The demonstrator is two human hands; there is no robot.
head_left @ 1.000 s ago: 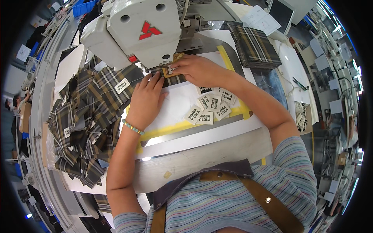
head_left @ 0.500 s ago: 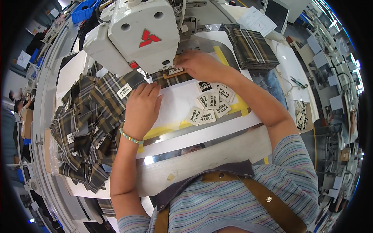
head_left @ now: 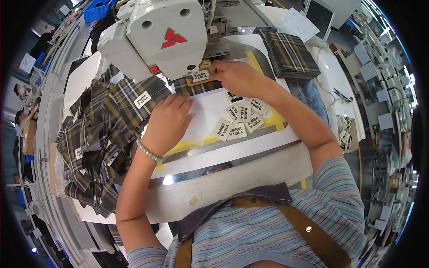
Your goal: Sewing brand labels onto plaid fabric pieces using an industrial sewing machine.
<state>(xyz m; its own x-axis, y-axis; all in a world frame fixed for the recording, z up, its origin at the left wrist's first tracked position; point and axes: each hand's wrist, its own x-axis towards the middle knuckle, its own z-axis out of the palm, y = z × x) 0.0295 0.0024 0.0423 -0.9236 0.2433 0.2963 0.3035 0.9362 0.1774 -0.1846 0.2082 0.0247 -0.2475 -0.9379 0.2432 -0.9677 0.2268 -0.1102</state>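
Note:
My right hand (head_left: 239,80) is curled at the right end of a yellowish frame (head_left: 195,82) under the sewing-machine head (head_left: 165,27), its fingertips pinched beside a white printed label (head_left: 200,76) there; what they grip is hidden. Dark plaid fabric (head_left: 183,88) lies beneath the frame. My left hand (head_left: 169,123), with a bead bracelet, hovers or rests on white paper below that fabric, fingers loosely bent and apart, holding nothing visible. Several loose white labels (head_left: 243,117) and a black one (head_left: 233,97) lie below my right hand.
A heap of plaid pieces (head_left: 96,143) lies left; folded plaid stack (head_left: 290,51) back right. Scissors (head_left: 342,95), a cardboard box (head_left: 346,134) and papers (head_left: 292,21) are on the right. A blue crate (head_left: 94,11) is behind. Other workers (head_left: 20,91) are at far left.
My left hand has moved down from the fabric edge beside the frame onto the paper. My right fingers have shifted rightward, uncovering more of the label in the frame.

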